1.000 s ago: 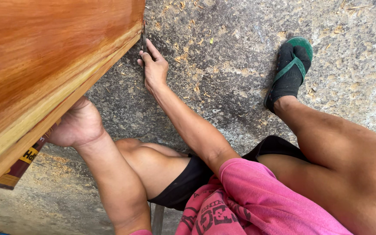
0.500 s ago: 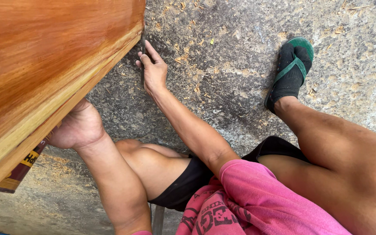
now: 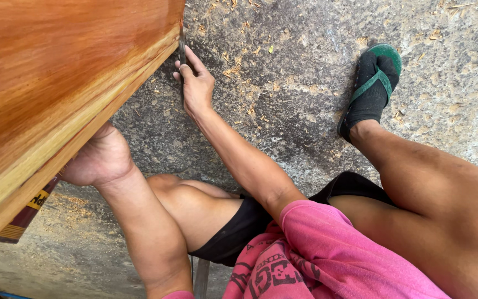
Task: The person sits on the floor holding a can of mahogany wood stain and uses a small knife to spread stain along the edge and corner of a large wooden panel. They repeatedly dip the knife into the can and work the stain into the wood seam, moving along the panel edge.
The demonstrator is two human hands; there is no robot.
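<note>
Hands bracket the board [image 3: 56, 83]: the left hand [image 3: 98, 158], at 9 o'clock, is curled against its lower edge, fingers hidden beneath, so its grip cannot be told. Right hand [image 3: 195, 83], at 12 o'clock, pinches a thin dark tool [image 3: 182, 52] against the board's corner, a little higher than half a second ago. At 2 o'clock, a green sandal [image 3: 374, 83] rests on the floor [image 3: 283, 66], unmoved.

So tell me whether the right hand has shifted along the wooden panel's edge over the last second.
No. The right hand rests at the same spot by the corner of the wooden panel, fingers on the thin dark tool, as before.
</note>
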